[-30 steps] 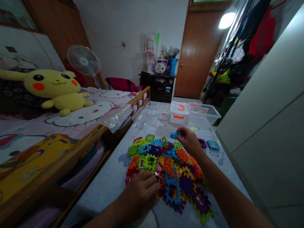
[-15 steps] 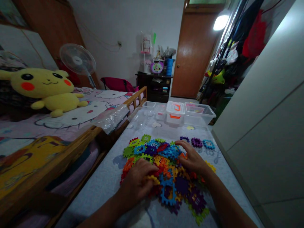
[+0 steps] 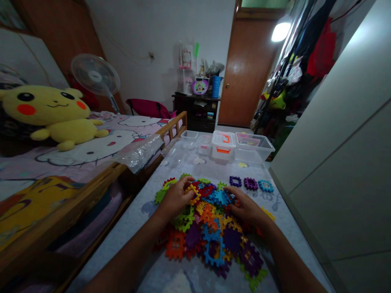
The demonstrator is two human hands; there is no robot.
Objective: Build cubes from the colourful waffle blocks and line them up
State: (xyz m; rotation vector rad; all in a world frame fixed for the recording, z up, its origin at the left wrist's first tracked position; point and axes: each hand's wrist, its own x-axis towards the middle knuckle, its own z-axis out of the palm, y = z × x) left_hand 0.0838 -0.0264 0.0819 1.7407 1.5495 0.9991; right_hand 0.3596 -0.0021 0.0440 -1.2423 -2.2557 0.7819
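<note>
A heap of colourful plastic interlocking building pieces (image 3: 210,234) with notched edges lies on the cloth in front of me. At its far left side, my left hand (image 3: 177,197) pinches a yellow notched piece (image 3: 193,194) between thumb and fingers. My right hand (image 3: 246,205) rests at the heap's right side, thumb and forefinger apart around the edge of some blue pieces (image 3: 219,197). Beyond that hand, a dark purple square frame (image 3: 235,181), a purple window piece (image 3: 251,184) and a blue window piece (image 3: 265,186) form a row.
Clear plastic boxes (image 3: 253,152) stand at the far end of the cloth-covered surface (image 3: 128,244), one lidded with orange clips (image 3: 223,150). A wooden bed rail (image 3: 91,189) runs along the left, with a yellow plush toy (image 3: 55,114) behind it. A pale cabinet (image 3: 342,171) borders the right.
My left hand has moved forward over the heap with the yellow piece, uncovering orange and purple pieces nearer me. My right hand has shifted slightly, its fingers lower over the blue pieces.
</note>
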